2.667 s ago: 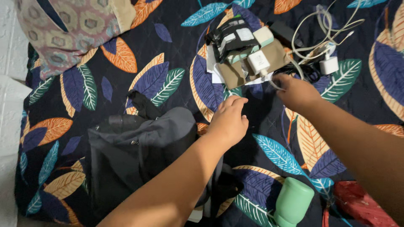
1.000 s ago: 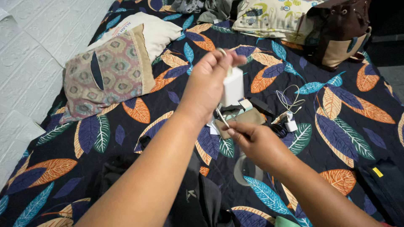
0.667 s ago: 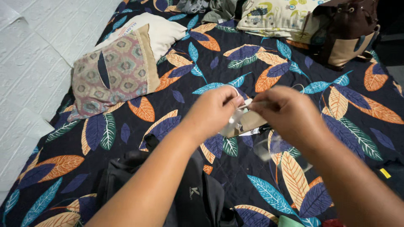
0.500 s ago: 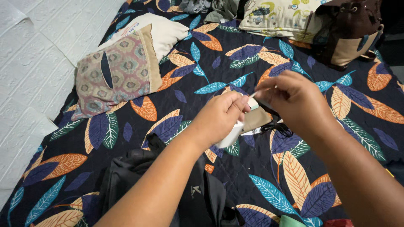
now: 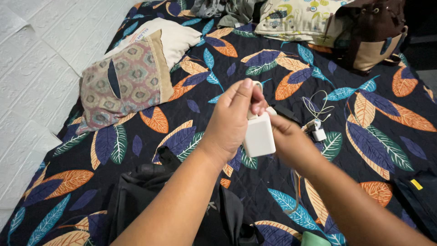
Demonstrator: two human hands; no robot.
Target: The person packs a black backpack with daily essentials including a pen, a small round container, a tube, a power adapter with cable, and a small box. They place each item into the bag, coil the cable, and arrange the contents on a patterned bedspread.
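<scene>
Above the leaf-patterned bedspread (image 5: 373, 118) I hold a white square power adapter (image 5: 258, 135). My left hand (image 5: 231, 119) grips it from the top and left, thumb and fingers pinched at its upper edge. My right hand (image 5: 287, 140) presses against the adapter's right side with its fingers curled. A thin white cable (image 5: 297, 193) hangs down below my right wrist. How the cable meets the adapter is hidden by my fingers.
A black backpack (image 5: 145, 200) lies under my left forearm. A small white charger with coiled white cables (image 5: 317, 130) sits on the bed to the right. A patterned pillow (image 5: 123, 82) lies at the left, a brown bag (image 5: 371, 34) at the back right, and a green bottle (image 5: 315, 239) at the bottom edge.
Both hands have come closer together and a little higher. The adapter now stands upright in my left hand, and my right hand has dropped from above it to its right side.
</scene>
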